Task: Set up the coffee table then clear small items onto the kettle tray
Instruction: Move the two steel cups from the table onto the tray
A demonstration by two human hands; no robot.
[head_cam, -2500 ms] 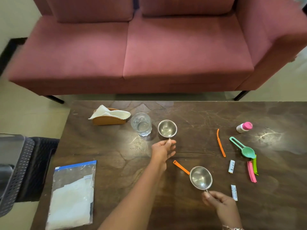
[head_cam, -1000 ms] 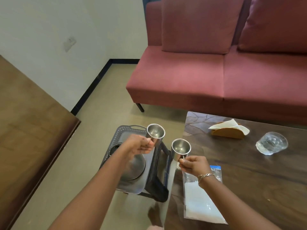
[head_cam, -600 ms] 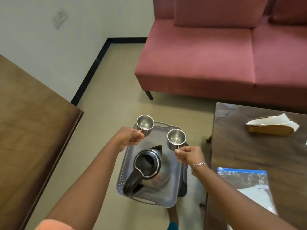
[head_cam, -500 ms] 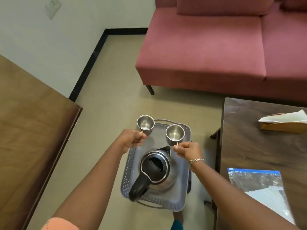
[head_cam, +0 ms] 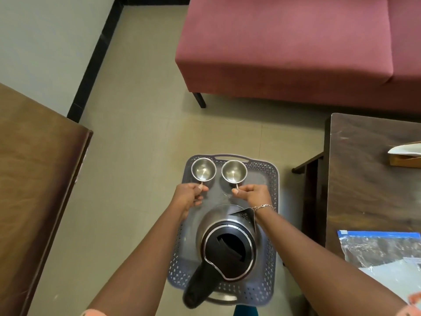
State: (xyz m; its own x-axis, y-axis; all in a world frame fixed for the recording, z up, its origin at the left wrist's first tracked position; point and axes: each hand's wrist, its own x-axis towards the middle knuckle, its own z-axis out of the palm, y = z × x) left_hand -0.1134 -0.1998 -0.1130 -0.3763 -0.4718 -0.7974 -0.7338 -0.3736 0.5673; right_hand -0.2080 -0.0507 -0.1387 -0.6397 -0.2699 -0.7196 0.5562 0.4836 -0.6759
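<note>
A grey perforated tray [head_cam: 272, 192] stands beside the coffee table [head_cam: 364, 179], with a steel kettle [head_cam: 227, 245] with a black lid and handle on its near half. Two small steel cups sit side by side at the tray's far end. My left hand [head_cam: 189, 197] pinches the handle of the left steel cup [head_cam: 203, 169]. My right hand [head_cam: 252, 193] pinches the handle of the right steel cup [head_cam: 234, 172]. Whether the cups rest on the tray floor or hover just above it is unclear.
A pink sofa [head_cam: 296, 46] fills the far side. A brown wooden surface [head_cam: 34, 179] lies at the left. On the coffee table are a zip bag of white contents [head_cam: 385, 254] and a wooden napkin holder [head_cam: 405, 156] at the right edge.
Both hands carried the two steel cups from the coffee table over to the tray and lowered them to its far end, closer together. The view swung left and down.
</note>
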